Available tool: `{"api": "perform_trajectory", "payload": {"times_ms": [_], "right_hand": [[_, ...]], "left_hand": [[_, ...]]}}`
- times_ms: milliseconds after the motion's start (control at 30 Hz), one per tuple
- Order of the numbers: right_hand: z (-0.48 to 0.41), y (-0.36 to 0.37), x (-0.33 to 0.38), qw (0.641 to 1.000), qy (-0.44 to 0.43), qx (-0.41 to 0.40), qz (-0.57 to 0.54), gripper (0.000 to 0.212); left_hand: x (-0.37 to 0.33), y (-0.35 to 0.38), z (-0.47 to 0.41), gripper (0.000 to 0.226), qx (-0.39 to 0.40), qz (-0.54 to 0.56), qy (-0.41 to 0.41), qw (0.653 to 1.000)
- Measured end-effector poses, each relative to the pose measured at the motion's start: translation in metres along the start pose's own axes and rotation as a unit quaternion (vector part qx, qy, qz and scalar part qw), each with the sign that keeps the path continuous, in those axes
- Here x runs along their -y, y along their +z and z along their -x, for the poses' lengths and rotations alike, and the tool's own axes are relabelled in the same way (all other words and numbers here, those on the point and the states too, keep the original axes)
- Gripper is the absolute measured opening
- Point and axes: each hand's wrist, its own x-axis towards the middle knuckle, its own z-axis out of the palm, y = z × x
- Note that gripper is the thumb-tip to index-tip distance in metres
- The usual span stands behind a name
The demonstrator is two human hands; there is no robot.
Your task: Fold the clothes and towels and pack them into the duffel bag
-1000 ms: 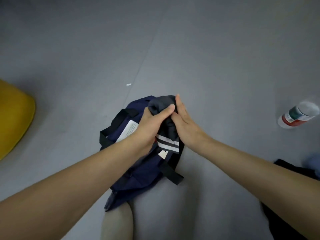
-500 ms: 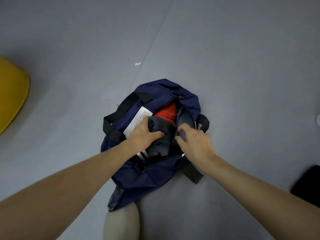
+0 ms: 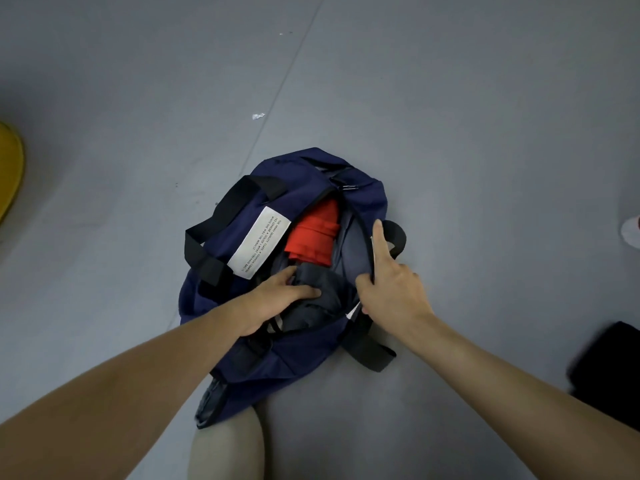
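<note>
On the grey floor [image 3: 450,98], a navy duffel bag [image 3: 304,355] is lying unzipped, with its mouth gaping upward. Inside it, a folded red garment [image 3: 315,237] is sitting toward the far end, and a dark grey garment [image 3: 332,299] is resting at the near end, partly over the rim. The left hand [image 3: 277,303] is gripping this grey garment, with the thumb spread to one side of a fold and the fingers lying across the top. The right hand [image 3: 394,292] is pinching the right edge of the bag's opening between thumb and curled fingers, while its index finger is pointing straight along that edge. A white label [image 3: 259,242] with small black print is showing on the bag's left side, beside a black strap [image 3: 221,223]; another black strap [image 3: 398,233] is looping out just beyond the right index finger. A knee [image 3: 225,445] is touching the bag's near end. A yellow object [image 3: 10,168] is sitting at the far left edge, well apart from the bag, and a black item [image 3: 613,372], blurred, is lying at the right. A small white scrap [image 3: 258,116] is lying on the floor beyond the bag
</note>
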Motion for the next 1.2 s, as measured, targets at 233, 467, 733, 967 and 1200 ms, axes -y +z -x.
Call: {"api": "perform_trajectory", "payload": {"times_ms": [233, 467, 733, 967, 1200], "right_hand": [[0.012, -0.012, 0.006, 0.982, -0.084, -0.042, 0.166, 0.084], [0.015, -0.012, 0.004, 0.984, -0.078, -0.019, 0.156, 0.056], [0.019, 0.001, -0.01, 0.937, -0.204, -0.135, 0.249, 0.028], [0.019, -0.006, -0.026, 0.997, -0.047, 0.013, 0.061, 0.073], [0.046, -0.059, -0.064, 0.991, -0.08, 0.103, -0.01, 0.082]], "left_hand": [[0.006, -0.034, -0.013, 0.068, -0.176, -0.278, 0.109, 0.938], [0.036, -0.003, 0.001, 0.071, -0.23, -0.591, 0.359, 0.685], [0.046, -0.04, -0.013, 0.076, -0.175, -0.69, 0.253, 0.655], [0.024, -0.012, 0.003, 0.07, -0.165, -0.724, 0.209, 0.636], [-0.052, 0.064, 0.05, 0.065, -0.176, -0.51, 0.377, 0.753]]}}
